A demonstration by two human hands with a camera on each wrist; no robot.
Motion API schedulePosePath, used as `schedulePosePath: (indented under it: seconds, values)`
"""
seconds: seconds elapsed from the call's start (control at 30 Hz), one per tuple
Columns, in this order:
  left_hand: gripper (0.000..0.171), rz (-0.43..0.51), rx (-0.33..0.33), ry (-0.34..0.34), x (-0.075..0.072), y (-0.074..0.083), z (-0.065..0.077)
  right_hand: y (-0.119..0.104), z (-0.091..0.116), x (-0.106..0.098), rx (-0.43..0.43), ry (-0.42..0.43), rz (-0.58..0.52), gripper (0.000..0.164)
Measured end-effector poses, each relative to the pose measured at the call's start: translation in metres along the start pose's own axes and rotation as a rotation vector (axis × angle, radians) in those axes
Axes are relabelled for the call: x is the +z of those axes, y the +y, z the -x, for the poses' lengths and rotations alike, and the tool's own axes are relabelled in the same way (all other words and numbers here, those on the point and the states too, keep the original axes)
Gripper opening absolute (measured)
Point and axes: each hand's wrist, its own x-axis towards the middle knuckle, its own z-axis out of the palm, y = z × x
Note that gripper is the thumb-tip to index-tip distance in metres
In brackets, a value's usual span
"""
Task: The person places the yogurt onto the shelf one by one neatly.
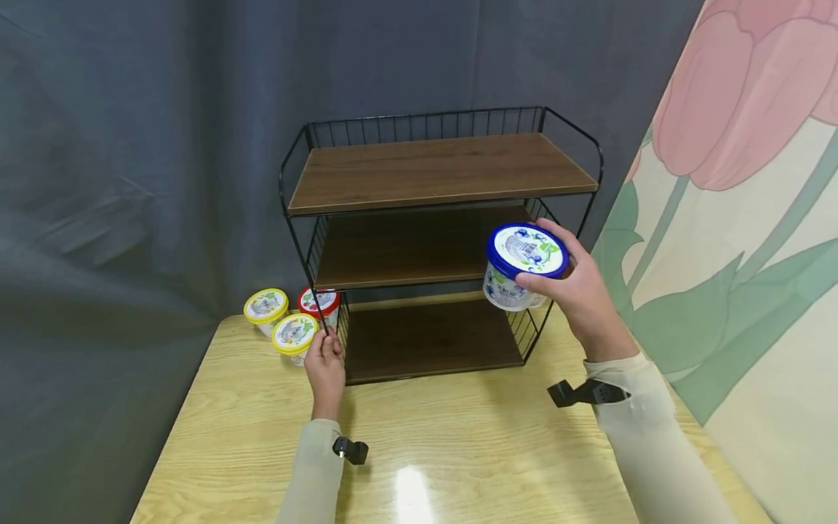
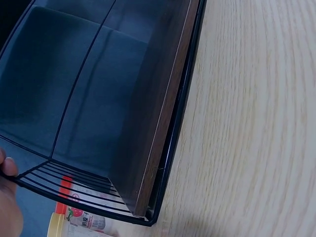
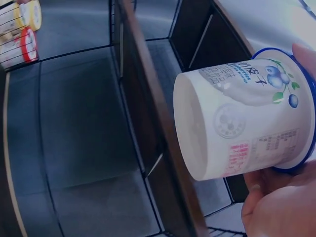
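Note:
My right hand (image 1: 579,291) holds a white plastic tub with a blue lid (image 1: 527,249), thumb at the front of the lid's rim and fingers behind. The tub is in front of the right end of the rack's middle shelf. In the right wrist view the tub (image 3: 237,123) lies sideways across the picture, with blueberries printed on its wall. My left hand (image 1: 326,375) grips the left front post of a black wire rack (image 1: 442,171) with brown wooden shelves. In the left wrist view, only part of the left hand (image 2: 9,197) shows, at the wire frame.
Left of the rack, two yellow-lidded tubs (image 1: 265,306) and a red-lidded tub (image 1: 318,300) stand on the light wooden table (image 1: 419,429). A dark grey curtain (image 1: 406,58) hangs behind. A tulip-patterned panel (image 1: 740,218) borders the right side.

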Motion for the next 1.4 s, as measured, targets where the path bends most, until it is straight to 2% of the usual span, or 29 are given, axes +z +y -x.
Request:
schedulePosePath:
  seconds: [0.23, 0.47, 0.63, 0.9, 1.1, 1.4]
  values:
    - [0.023, 0.021, -0.006, 0.001, 0.001, -0.002, 0.0, -0.011, -0.014, 0.006, -0.015, 0.04, -0.048, 0.084]
    - [0.023, 0.024, -0.007, 0.004, 0.0, -0.003, 0.001, -0.004, -0.026, 0.012, 0.001, 0.0, 0.045, 0.088]
    - [0.023, 0.007, 0.002, 0.008, 0.0, -0.001, 0.001, 0.001, -0.031, 0.013, -0.012, -0.009, 0.051, 0.086]
    - [0.021, -0.016, -0.002, 0.011, 0.0, 0.001, 0.003, 0.005, -0.039, 0.017, 0.032, -0.002, -0.054, 0.088]
    - [0.022, -0.011, -0.013, 0.016, 0.0, -0.001, 0.002, 0.007, -0.05, 0.019, 0.046, -0.024, -0.084, 0.086]
    - [0.024, 0.003, -0.002, 0.011, -0.001, -0.003, 0.003, 0.008, -0.064, 0.026, 0.053, -0.031, -0.035, 0.092]
